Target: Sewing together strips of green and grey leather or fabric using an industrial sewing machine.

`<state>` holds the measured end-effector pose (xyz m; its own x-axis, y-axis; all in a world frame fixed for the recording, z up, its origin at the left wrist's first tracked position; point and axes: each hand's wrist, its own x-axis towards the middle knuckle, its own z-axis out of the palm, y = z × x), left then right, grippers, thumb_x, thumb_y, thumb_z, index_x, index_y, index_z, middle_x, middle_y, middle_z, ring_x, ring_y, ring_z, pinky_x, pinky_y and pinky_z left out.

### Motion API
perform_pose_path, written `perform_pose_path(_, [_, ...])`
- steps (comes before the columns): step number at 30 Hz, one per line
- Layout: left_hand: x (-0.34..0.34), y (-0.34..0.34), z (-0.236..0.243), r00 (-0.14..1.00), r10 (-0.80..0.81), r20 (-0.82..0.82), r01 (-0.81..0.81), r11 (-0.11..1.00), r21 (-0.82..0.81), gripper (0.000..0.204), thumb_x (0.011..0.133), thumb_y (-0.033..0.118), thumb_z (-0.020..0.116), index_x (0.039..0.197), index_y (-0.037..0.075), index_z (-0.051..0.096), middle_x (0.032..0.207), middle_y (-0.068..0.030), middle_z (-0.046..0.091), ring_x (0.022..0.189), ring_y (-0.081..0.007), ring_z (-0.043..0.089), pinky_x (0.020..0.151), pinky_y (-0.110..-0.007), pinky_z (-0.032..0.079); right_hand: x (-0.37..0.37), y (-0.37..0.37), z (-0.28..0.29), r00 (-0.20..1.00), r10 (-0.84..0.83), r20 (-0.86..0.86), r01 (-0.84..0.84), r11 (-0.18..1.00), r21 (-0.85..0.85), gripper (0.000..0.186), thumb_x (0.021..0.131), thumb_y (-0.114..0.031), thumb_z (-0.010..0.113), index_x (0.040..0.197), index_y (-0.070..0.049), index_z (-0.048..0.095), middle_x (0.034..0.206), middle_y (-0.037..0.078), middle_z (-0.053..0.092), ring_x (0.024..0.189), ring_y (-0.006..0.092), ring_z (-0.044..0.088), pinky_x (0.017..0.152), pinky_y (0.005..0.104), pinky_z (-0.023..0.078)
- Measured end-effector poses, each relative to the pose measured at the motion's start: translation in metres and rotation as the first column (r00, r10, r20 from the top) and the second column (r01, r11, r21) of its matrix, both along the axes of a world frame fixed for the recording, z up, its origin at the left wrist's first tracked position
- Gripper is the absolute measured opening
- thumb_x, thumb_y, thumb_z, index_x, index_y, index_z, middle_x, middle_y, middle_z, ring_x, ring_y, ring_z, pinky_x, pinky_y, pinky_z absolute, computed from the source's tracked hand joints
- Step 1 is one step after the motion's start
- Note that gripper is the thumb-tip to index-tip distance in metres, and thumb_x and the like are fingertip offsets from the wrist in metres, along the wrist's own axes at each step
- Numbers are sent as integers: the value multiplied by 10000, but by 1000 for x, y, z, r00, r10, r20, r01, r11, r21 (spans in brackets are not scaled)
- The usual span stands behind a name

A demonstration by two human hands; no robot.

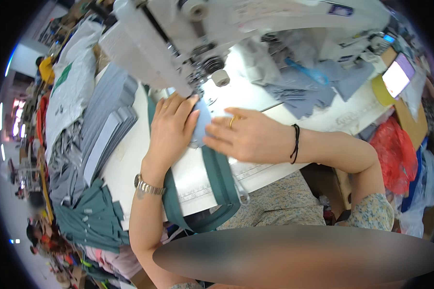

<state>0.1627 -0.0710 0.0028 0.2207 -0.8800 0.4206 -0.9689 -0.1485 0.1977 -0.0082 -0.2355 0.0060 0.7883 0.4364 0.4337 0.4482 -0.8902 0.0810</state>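
Note:
My left hand (173, 120) has its fingers bent together on a light blue piece (201, 115), just below the needle and presser foot (196, 86) of a white sewing machine (294, 14). My right hand (243, 135) lies open at the piece's right side, fingers stretched and a little apart, tips on or just over it. A long dark green strip (217, 188) runs from under the piece and hangs in a loop toward my body. Part of the piece under my fingers is hidden.
Stacks of grey fabric (108, 120), white sacks (67, 96) and green cloth (87, 216) lie left. Right are grey scraps (301, 98), blue scissors (313, 72), a phone (398, 74) and a red bag (393, 151) on or beside the white table (130, 164). People (46, 70) are far left.

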Motion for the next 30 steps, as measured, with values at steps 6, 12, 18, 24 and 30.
perform_pose_path(6, [-1, 6, -2, 998, 11, 68, -8, 999, -51, 273, 921, 92, 652, 1182, 17, 679, 1268, -143, 648, 1166, -344, 605, 1000, -425, 485, -35, -51, 32, 919, -276, 281, 270, 961, 63, 93, 725, -134, 641, 794, -73, 643, 792, 56, 616, 813, 213, 652, 801, 332, 514])
perform_pose_path(12, [0, -4, -7, 999, -10, 48, 13, 997, -80, 268, 927, 95, 643, 1183, 21, 677, 1266, -141, 648, 1162, -343, 606, 995, -427, 488, -22, -118, 19, 864, -413, 287, 462, 877, -131, 77, 735, -113, 626, 785, -74, 669, 874, 48, 639, 961, 214, 622, 876, 355, 479])
perform_pose_path(18, [-3, -2, -4, 998, -1, 61, 7, 995, -99, 250, 903, 112, 668, 1135, 19, 681, 1204, -139, 661, 1144, -313, 609, 997, -433, 481, -47, -111, 36, 833, -478, 279, 546, 794, -269, 106, 740, -100, 618, 818, -74, 684, 932, 40, 642, 994, 203, 603, 897, 330, 449])
perform_pose_path(24, [-8, 7, 7, 985, -81, 155, 110, 975, -191, 371, 813, 110, 768, 1157, 32, 656, 1190, -142, 660, 1089, -329, 626, 921, -420, 519, -62, -56, 74, 888, -445, 112, 443, 895, 43, 57, 767, -92, 664, 814, -71, 689, 866, 51, 642, 866, 226, 621, 791, 342, 473])
perform_pose_path(30, [-34, 5, 14, 972, -206, 109, 230, 920, -316, 501, 670, 65, 868, 1113, 58, 635, 1138, -144, 655, 1011, -335, 638, 811, -401, 548, 3, -34, 51, 962, 26, -272, 141, 806, 574, 104, 845, -103, 669, 883, -23, 722, 736, 84, 693, 601, 224, 636, 589, 351, 495])
